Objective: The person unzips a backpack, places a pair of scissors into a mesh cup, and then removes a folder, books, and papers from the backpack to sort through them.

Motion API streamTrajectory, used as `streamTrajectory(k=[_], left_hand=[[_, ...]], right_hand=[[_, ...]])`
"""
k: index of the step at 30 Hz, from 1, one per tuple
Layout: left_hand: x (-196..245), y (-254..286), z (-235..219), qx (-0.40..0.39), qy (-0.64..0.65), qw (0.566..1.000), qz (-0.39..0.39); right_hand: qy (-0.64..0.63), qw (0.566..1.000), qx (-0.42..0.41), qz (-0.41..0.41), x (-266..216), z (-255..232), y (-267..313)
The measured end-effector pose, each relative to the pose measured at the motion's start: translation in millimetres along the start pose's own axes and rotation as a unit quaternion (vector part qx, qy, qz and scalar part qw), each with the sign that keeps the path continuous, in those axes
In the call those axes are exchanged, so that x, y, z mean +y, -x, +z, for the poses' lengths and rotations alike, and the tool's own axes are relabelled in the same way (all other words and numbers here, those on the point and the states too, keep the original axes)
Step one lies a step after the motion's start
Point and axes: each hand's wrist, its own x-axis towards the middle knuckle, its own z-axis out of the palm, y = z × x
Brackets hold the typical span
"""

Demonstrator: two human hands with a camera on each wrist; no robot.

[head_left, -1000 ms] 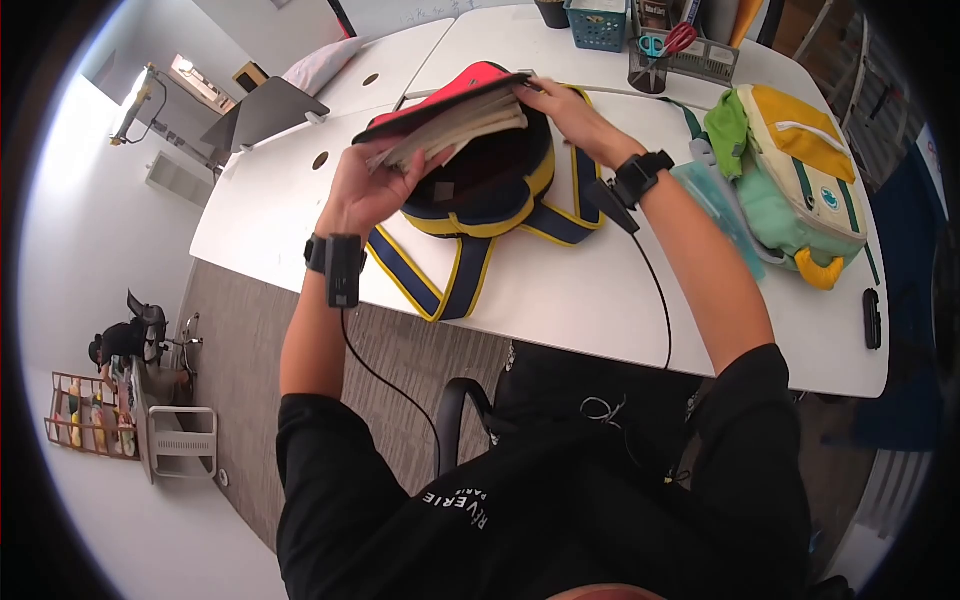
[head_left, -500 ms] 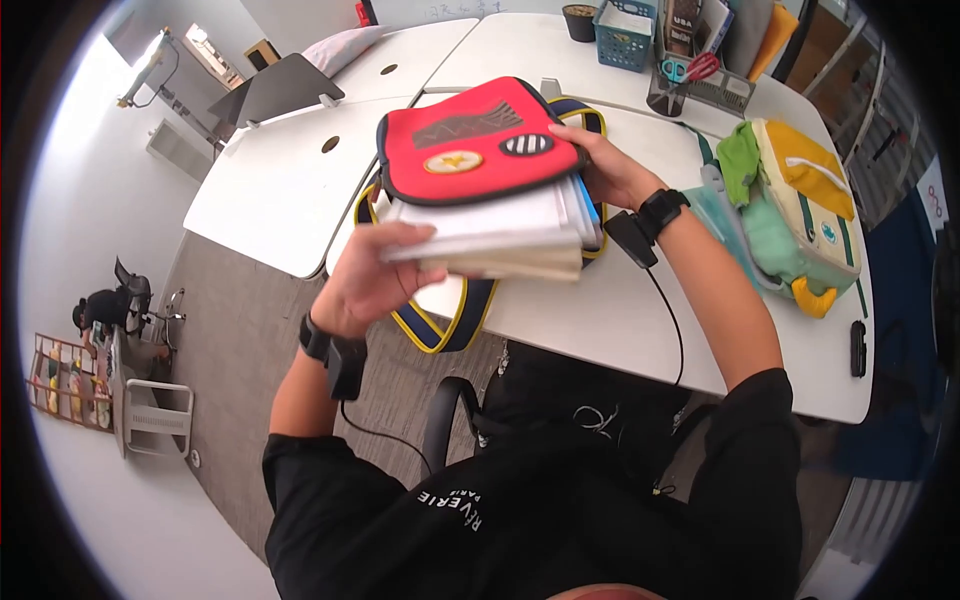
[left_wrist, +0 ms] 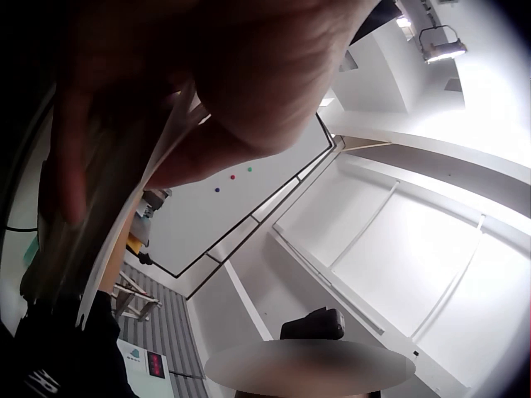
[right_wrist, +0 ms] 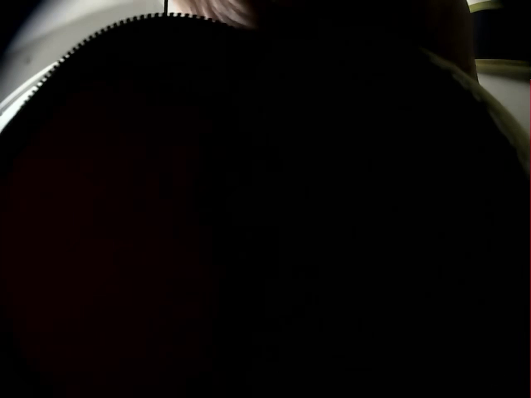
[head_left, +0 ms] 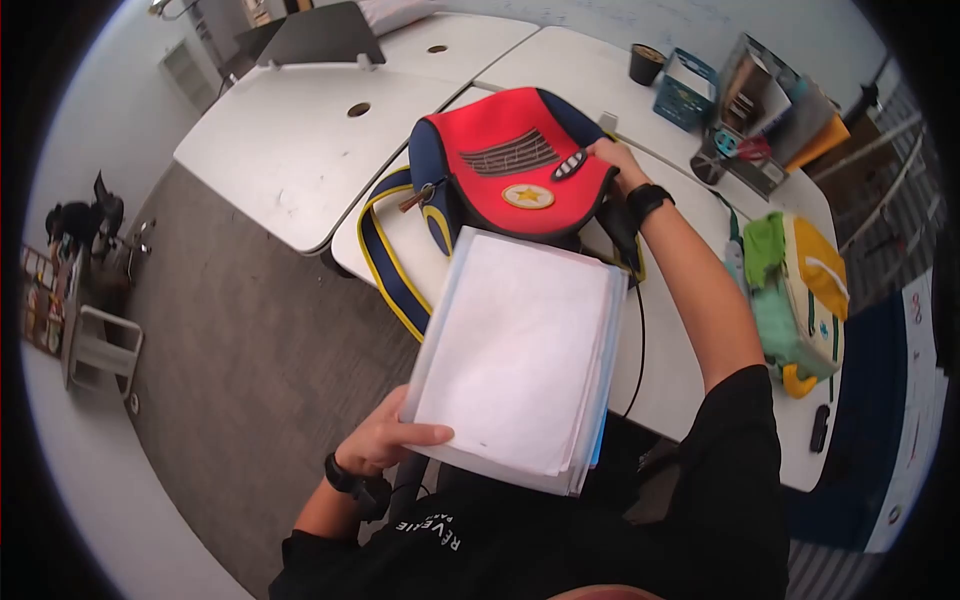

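The left hand (head_left: 385, 435) grips a stack of papers (head_left: 515, 350) in clear sleeves at its lower left corner, thumb on top, in front of the backpack. In the left wrist view the hand (left_wrist: 257, 83) curls round the stack's edge. The right hand (head_left: 620, 165) holds the edge of the red flap (head_left: 500, 150) of the navy backpack (head_left: 425, 160), which lies on the table. A dark interior and a zipper edge (right_wrist: 149, 16) fill most of the right wrist view.
A green, cream and yellow backpack (head_left: 800, 300) lies at the right of the white table (head_left: 290, 160). A blue basket (head_left: 685, 92), a black pot (head_left: 646, 64) and a holder with scissors (head_left: 712, 158) stand at the back. A black item (head_left: 820, 428) lies near the right edge.
The stack has come out of the backpack and toward the body in the left hand. The red flap, lifted earlier, now lies lower over the backpack, with the right hand still at its edge.
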Motion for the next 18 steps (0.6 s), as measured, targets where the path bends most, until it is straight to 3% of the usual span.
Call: streamTrajectory(k=[1, 4, 5, 6, 7, 8, 9, 12, 16, 18], left_hand=[[-4, -1, -5, -0.012, -0.013, 1.0, -0.015], [-14, -8, -9, -0.008, 0.004, 1.0, -0.018], [-15, -11, -9, 0.006, 0.029, 0.999, -0.038], [-15, -15, -11, 0.018, 0.053, 0.997, -0.056], [-20, -21, -19, 0.014, -0.02, 0.999, -0.034], [-20, -24, -21, 0.02, -0.015, 0.999, -0.033], [-20, -27, -21, 0.021, -0.012, 0.999, -0.028], [-15, -38, -20, 0.004, -0.013, 1.0, -0.016], [-6, -55, -18, -0.012, -0.12, 0.993, 0.01], [-7, -67, -16, -0.029, -0.125, 0.991, 0.045]], right_hand=[[0.084, 0.996, 0.012, -0.033, -10, 11, -13], [-0.062, 0.991, 0.108, -0.046, -40, 62, -20], [-0.109, 0.987, 0.105, -0.061, -44, 75, -22], [-0.104, 0.988, 0.094, -0.06, -42, 86, -35], [-0.074, 0.985, 0.136, -0.081, -37, 93, -54], [-0.044, 0.977, 0.18, -0.102, -29, 96, -73], [0.048, 0.973, 0.188, -0.126, -18, 93, -91], [-0.015, 0.996, -0.084, -0.014, -4, 75, -96], [0.112, 0.993, 0.011, -0.033, -34, 37, -55], [0.068, 0.994, -0.047, -0.074, -50, 0, -33]])
